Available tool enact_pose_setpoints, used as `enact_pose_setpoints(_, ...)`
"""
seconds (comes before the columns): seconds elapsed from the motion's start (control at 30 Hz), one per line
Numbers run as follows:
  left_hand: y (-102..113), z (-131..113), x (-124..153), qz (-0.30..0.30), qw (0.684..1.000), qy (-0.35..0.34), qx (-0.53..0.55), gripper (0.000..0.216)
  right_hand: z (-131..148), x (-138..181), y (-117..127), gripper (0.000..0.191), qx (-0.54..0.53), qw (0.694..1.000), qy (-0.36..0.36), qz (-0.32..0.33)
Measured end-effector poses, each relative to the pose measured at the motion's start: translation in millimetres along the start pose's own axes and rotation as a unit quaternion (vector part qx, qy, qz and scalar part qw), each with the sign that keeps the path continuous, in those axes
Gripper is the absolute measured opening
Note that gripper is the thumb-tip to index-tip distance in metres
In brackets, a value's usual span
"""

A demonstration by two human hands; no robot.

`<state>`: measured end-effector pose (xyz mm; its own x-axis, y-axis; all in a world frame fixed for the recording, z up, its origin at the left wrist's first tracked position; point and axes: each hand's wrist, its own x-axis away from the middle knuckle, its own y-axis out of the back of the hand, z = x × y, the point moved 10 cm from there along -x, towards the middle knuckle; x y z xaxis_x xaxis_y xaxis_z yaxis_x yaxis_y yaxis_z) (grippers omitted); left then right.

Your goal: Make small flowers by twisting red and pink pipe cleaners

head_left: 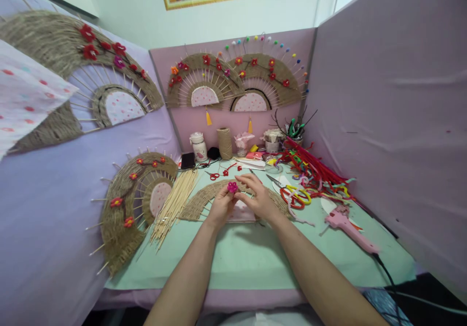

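Can't read any words, numbers or signs here. Can see just a small pink mark (pixel 199 153) on the white jar (pixel 198 145), by the back edge of the tabletop (pixel 255 265), too tiny and blurry to make out.

The small magenta flower (pixel 232 187), with its rounded petals, is pinched upright at the fingertips of the left hand (pixel 220 208), its front facing six o'clock. Below it, the brown string-woven fan (pixel 204 194) lies flat, partly hidden, its curved edge toward twelve o'clock, its pale pink half-circle toward six.
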<state>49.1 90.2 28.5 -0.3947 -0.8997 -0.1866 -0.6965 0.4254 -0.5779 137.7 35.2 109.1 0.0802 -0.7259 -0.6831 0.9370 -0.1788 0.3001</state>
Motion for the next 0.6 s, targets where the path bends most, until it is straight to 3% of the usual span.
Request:
enact_pose_setpoints(0.13, -2, 7, 2, -0.01, 0.999, 0.033, 0.019, 0.019, -21, 1, -11, 0.045, -0.038, 0.997, -0.063, 0.039)
enact_pose_setpoints(0.37, 19, 8, 0, -0.095, 0.99, 0.055, 0.086, 0.012, -58, 6, -5, 0.037, -0.042, 0.985, -0.162, -0.039)
enact_pose_setpoints(0.6, 31, 21, -3, -0.107, 0.988, 0.076, 0.087, 0.014, -72, 13, -34, 0.03, -0.143, 0.96, -0.239, 0.014)
